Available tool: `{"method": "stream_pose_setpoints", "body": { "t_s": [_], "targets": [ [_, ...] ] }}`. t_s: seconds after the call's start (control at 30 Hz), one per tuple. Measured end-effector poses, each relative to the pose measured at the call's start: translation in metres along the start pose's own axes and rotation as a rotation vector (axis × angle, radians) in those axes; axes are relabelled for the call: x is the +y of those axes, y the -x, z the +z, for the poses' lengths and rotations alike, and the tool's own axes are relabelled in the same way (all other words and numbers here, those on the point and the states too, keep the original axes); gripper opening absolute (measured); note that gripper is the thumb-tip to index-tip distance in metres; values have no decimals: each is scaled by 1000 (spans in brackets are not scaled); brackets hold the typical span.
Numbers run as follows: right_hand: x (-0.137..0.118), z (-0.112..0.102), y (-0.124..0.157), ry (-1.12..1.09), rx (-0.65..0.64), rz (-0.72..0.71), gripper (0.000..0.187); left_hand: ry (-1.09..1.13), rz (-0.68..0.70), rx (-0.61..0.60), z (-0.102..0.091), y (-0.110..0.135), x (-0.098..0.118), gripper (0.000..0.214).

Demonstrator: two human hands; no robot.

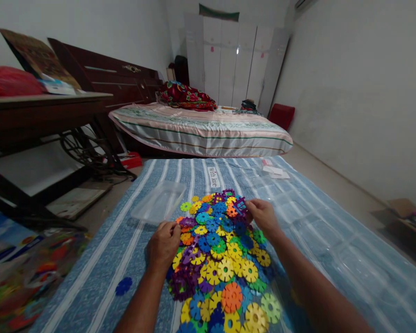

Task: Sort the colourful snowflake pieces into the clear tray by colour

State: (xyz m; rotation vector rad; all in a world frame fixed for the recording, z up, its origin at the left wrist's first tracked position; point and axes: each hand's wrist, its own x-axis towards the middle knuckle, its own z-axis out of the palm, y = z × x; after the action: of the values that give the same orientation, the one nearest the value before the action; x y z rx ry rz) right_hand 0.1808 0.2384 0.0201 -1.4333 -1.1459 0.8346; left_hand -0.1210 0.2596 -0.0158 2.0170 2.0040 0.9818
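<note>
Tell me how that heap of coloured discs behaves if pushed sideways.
The heap of discs would probably scatter, not slide as one: pieces lie loose and overlapping. Each looks thin, stiff plastic, likely light. Flat with notched rims, they seem unlikely to roll on the striped cloth.

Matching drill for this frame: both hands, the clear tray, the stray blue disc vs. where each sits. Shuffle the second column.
Column one
1. left hand
2. right hand
3. clear plastic tray
4. lone blue disc

Column two
A. alone on the striped cloth, left of the pile of discs
B. pinching a purple piece at the pile's far edge
C. resting on the pile's left edge
D. on the cloth beyond the left hand

Pairs: 1-C, 2-B, 3-D, 4-A
</note>
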Motion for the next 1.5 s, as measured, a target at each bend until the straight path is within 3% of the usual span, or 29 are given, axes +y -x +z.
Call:
{"method": "stream_pose_setpoints", "body": {
  "t_s": [0.27,0.4,0.5,0.6,0.73,0.9,1.1,1.23,1.5],
  "targets": [
    [-31,-33,-107,-106,305,203,19,4,-35,-9,0,1,-2,27],
    [-37,-35,-132,-154,380,252,10,27,-29,-6,2,1,-3,26],
    [-27,-26,-121,-148,373,247,12,32,-30,-10,2,2,-2,26],
    [-10,-10,-93,-114,286,210,15,20,-33,-13,1,3,-1,25],
    [13,3,-58,164,151,12,19,10,-32,-10,1,2,0,25],
    [24,-1,-32,615,37,-121,25,3,-38,-8,1,2,-1,26],
    [15,-14,-17,952,-305,-258,15,21,-18,11,1,0,-3,28],
    [13,-20,-19,983,-353,-277,14,26,6,30,4,-1,-6,27],
    [25,-27,-22,735,-254,-176,37,16,-17,16,4,0,-5,26]
  ]
}}
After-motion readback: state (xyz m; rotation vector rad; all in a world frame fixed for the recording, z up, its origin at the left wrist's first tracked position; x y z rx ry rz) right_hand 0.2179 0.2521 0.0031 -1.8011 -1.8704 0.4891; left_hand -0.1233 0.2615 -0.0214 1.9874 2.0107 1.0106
